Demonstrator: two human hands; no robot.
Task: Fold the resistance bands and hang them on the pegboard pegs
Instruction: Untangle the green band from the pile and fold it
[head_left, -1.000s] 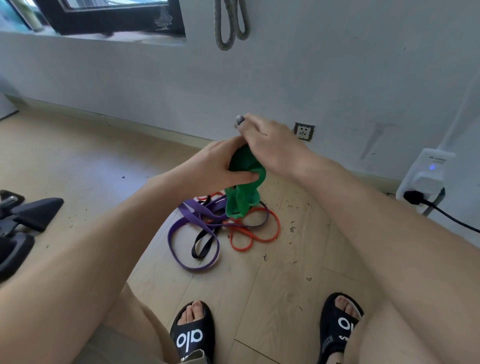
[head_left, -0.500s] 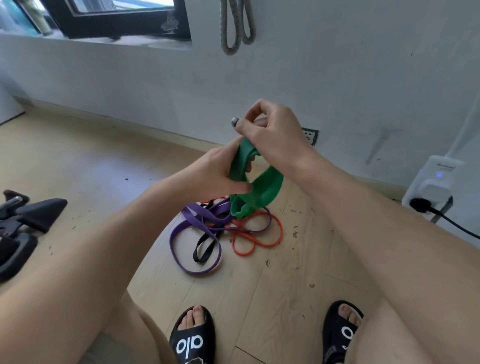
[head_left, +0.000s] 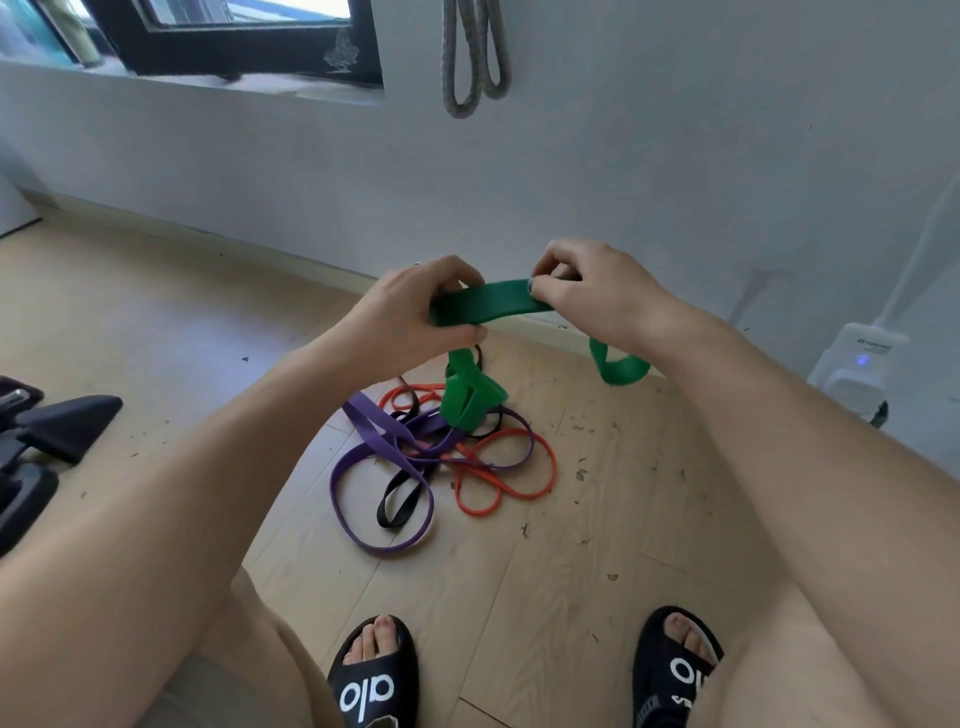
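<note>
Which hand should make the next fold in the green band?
Right, probably. The right hand pinches the green band at the stretched end, free to swing over; the left hand anchors the bunched part.

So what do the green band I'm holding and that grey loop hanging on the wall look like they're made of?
Green band: probably matte rubber or latex; flat strip that twists and droops limply between both hands. Grey loop: looks like woven or braided rope, given its speckled, textured surface; exact fibre unclear.

Four resistance bands: one green band (head_left: 488, 304), one purple band (head_left: 379, 441), one orange band (head_left: 498, 467), one black band (head_left: 397, 501). Two slippers (head_left: 374, 675).
</note>
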